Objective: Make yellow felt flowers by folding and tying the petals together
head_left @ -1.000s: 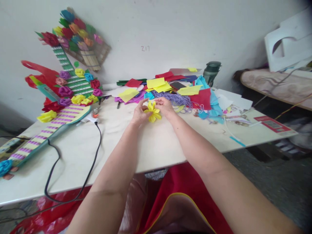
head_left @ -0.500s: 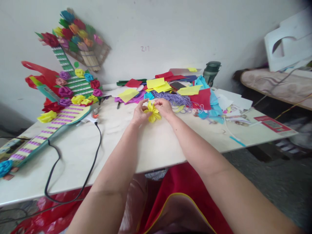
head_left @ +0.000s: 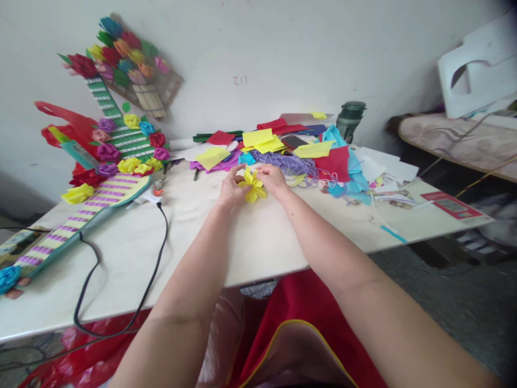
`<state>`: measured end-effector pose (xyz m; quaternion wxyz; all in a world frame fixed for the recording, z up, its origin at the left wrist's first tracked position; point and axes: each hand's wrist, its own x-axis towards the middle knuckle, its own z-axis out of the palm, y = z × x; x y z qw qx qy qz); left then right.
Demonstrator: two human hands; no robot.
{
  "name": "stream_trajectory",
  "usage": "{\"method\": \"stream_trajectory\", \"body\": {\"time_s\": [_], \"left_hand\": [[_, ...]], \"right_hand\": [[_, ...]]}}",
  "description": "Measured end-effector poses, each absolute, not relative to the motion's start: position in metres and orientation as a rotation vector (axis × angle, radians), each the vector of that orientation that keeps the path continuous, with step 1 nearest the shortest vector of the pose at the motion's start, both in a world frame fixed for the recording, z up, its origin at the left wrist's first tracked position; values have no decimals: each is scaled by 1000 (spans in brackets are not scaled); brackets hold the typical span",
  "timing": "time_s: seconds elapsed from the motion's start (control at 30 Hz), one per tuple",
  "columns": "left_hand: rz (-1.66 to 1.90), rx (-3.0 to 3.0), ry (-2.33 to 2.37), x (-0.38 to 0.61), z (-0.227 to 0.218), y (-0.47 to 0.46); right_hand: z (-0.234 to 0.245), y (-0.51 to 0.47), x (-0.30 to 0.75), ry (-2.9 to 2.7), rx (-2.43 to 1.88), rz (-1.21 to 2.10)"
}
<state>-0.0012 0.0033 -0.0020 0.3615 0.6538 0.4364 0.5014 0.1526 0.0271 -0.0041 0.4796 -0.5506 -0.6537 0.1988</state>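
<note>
A yellow paper flower (head_left: 253, 186) with folded petals sits between both hands over the white table (head_left: 250, 242). My left hand (head_left: 230, 188) pinches its left side with curled fingers. On its right side my right hand (head_left: 273, 178) grips it too, thumb and fingers closed on the petals. Just behind the hands lies a heap of coloured paper squares (head_left: 278, 145) in yellow, red, blue and purple, with a tangle of purple cord (head_left: 291, 163).
Striped craft boards decorated with paper roses (head_left: 117, 145) lie on the left and lean on the wall. A black cable (head_left: 121, 269) runs across the table's left half. A dark green bottle (head_left: 350, 119) stands at the back. A bed (head_left: 460, 140) is at right.
</note>
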Motion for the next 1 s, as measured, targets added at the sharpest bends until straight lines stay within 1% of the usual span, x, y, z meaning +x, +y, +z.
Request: {"method": "stream_trajectory", "body": {"time_s": [0.33, 0.53, 0.67, 0.83, 1.0], "left_hand": [[1340, 1900, 1208, 2, 0, 1], [1327, 1623, 1192, 5, -1, 3], [1316, 1490, 1159, 7, -2, 3], [1264, 1478, 1066, 6, -1, -1], [1313, 1468, 1103, 2, 2, -1]], "right_hand": [[-2, 26, 152, -1600, -1409, 544], [-4, 29, 151, -1492, -1324, 567], [-2, 26, 151, -1496, -1289, 513], [0, 22, 149, -1570, -1292, 410], [-3, 23, 148, -1688, -1220, 330]]}}
